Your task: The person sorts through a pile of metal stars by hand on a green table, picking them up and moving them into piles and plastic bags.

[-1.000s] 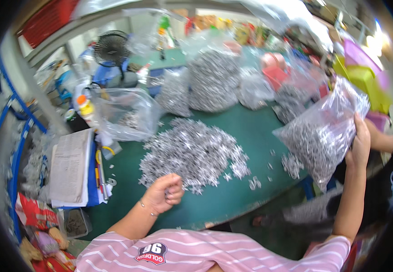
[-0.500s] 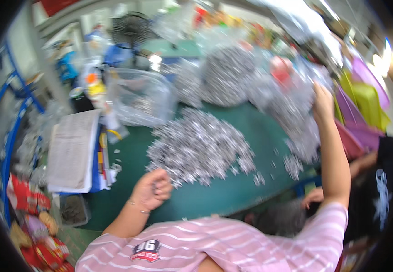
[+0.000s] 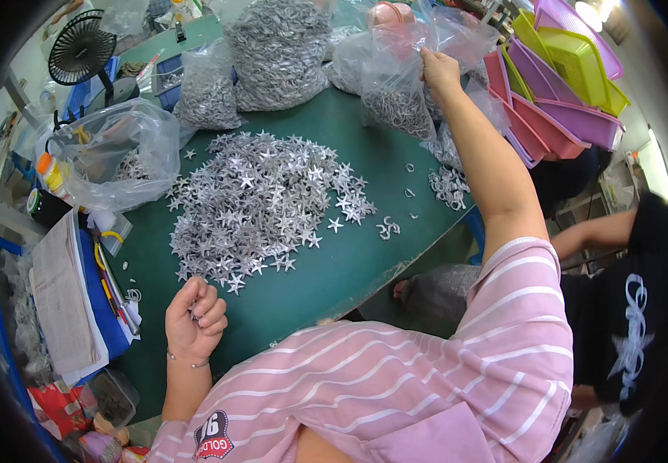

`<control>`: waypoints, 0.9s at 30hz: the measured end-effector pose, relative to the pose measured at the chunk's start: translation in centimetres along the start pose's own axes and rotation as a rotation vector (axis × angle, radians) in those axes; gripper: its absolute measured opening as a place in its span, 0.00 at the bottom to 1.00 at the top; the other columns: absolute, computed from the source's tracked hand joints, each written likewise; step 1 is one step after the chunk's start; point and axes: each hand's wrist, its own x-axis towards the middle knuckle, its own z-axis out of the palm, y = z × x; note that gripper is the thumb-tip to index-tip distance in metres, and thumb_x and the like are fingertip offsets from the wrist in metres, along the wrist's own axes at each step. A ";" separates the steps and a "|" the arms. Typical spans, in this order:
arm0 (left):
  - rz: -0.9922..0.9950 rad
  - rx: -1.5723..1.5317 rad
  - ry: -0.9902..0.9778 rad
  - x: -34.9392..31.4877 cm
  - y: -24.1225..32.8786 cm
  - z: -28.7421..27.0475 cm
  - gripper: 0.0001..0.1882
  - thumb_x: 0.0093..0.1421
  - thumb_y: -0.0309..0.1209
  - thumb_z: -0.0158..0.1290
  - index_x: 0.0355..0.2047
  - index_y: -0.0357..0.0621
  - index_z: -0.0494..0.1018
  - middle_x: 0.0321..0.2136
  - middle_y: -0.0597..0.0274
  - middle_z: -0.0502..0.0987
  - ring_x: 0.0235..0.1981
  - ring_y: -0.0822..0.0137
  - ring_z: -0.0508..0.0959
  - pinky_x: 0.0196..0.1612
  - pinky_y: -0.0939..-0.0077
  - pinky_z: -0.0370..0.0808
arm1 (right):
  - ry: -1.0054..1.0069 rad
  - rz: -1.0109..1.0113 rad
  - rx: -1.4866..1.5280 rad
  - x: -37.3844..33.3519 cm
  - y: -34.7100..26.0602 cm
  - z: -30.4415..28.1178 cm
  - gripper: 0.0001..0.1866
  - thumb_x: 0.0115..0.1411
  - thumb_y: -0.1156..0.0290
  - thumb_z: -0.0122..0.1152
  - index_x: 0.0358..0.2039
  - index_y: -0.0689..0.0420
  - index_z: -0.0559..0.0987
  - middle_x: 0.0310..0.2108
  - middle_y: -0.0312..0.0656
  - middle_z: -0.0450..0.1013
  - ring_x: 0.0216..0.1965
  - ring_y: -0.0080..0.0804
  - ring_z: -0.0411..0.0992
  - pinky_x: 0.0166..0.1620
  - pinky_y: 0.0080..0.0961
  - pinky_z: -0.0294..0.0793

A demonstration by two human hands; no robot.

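Note:
My right hand (image 3: 440, 71) reaches far out at the back right, its fingers pinching the upper part of a clear plastic bag (image 3: 396, 81). Small curved silver pieces fill the bottom of that bag. Near the table's front left, my left hand (image 3: 196, 318) is closed, palm side up. A bit of silver shows between its fingers, too small to name. Just beyond this hand spreads a big heap of small silver star pieces (image 3: 261, 201). A small pile of silver ring-like pieces (image 3: 449, 187) lies on the green table (image 3: 311, 289), nearer to me than the held bag.
Two full bags, a large one (image 3: 276, 58) and a smaller one (image 3: 207, 86), stand behind the heap. At left are an open clear bag (image 3: 122, 154), a black fan (image 3: 82, 48) and papers (image 3: 64, 293). Colourful plastic baskets (image 3: 565, 85) and another person (image 3: 619, 293) are at right.
The view has turned, so the table sits lower and further left. My right hand still holds onto a bag at the back right; my left hand stays closed beside the heap.

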 end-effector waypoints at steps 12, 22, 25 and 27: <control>-0.120 -0.014 0.031 1.9 -1.4 0.4 0.11 0.68 0.34 0.41 0.30 0.44 0.65 0.17 0.69 0.60 0.16 0.77 0.58 0.14 0.85 0.54 | -0.089 0.246 -0.011 -4.6 7.0 -7.8 0.19 0.60 0.55 0.61 0.29 0.61 0.76 0.17 0.35 0.67 0.14 0.21 0.65 0.16 0.19 0.58; -0.141 -0.024 0.062 2.2 -2.0 -0.2 0.10 0.67 0.34 0.41 0.31 0.43 0.67 0.18 0.69 0.60 0.16 0.76 0.58 0.14 0.84 0.54 | -0.203 0.300 -0.195 -7.2 3.0 -5.3 0.24 0.53 0.48 0.67 0.38 0.54 0.71 0.18 0.29 0.63 0.15 0.16 0.60 0.16 0.15 0.52; -0.156 -0.025 0.059 2.1 -2.2 0.1 0.11 0.67 0.34 0.41 0.31 0.43 0.67 0.18 0.69 0.60 0.16 0.76 0.58 0.14 0.84 0.55 | -0.294 0.402 -0.214 -5.8 4.8 -3.1 0.20 0.54 0.52 0.67 0.34 0.54 0.74 0.17 0.31 0.63 0.15 0.19 0.59 0.16 0.18 0.54; -0.158 -0.033 0.039 2.1 -2.3 0.2 0.10 0.67 0.33 0.41 0.31 0.43 0.67 0.18 0.69 0.60 0.16 0.76 0.58 0.14 0.85 0.55 | -0.277 0.499 -0.171 -4.5 7.4 -1.3 0.15 0.54 0.58 0.68 0.31 0.57 0.76 0.17 0.33 0.63 0.13 0.21 0.56 0.16 0.21 0.58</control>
